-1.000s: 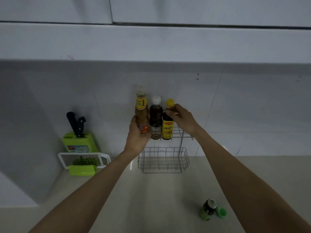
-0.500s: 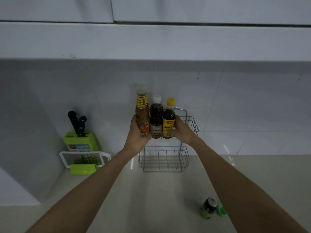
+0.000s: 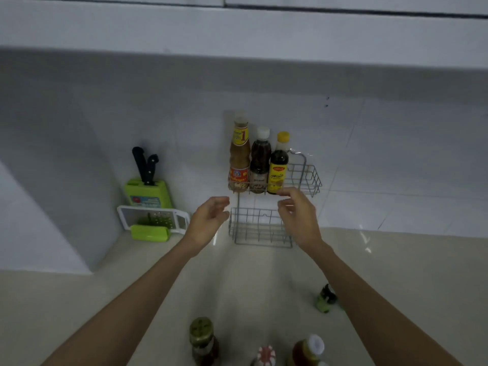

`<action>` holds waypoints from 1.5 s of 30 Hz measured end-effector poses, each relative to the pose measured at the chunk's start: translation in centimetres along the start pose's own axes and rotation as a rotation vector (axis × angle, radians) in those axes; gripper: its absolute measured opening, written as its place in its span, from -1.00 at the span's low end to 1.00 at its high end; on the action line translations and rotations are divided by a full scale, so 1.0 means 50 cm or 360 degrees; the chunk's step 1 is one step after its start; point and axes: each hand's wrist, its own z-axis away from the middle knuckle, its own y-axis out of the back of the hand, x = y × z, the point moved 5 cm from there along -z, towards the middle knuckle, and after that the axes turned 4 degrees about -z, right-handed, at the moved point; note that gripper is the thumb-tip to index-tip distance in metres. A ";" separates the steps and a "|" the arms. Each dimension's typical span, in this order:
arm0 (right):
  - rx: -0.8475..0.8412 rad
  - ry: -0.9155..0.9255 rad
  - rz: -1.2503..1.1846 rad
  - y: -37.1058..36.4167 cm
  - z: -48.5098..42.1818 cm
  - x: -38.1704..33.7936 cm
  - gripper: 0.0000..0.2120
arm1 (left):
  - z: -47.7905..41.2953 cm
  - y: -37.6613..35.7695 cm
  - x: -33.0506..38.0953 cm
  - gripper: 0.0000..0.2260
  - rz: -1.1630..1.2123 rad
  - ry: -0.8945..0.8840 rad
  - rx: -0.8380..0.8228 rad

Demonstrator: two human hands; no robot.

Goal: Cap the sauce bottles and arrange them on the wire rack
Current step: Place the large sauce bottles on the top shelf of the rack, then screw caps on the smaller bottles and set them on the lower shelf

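At frame centre, three capped sauce bottles stood on the wire rack's upper tier, while the left hand and right hand hovered just below, fingers apart, empty.

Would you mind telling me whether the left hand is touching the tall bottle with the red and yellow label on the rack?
Apart. The head view shows the left hand open below the tall bottle, with bare wall between them.

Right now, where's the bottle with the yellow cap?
In the head view, the yellow-capped bottle stands on the wire rack's top shelf, rightmost of three bottles, beside the white-capped bottle and just above the right hand.
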 end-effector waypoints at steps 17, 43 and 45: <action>-0.1659 0.0440 0.0392 -0.245 0.332 -0.141 -0.62 | 0.410 -0.045 -0.325 -0.60 -0.0198 0.0489 -0.0429; -0.1177 0.1592 0.1068 -0.096 0.200 -0.305 -0.77 | 0.296 -0.074 0.012 -0.90 0.0022 -0.0116 -0.0989; -0.0937 0.1511 0.1098 -0.096 0.192 -0.303 -0.81 | 0.283 -0.068 0.006 -0.94 0.0052 -0.0039 -0.0658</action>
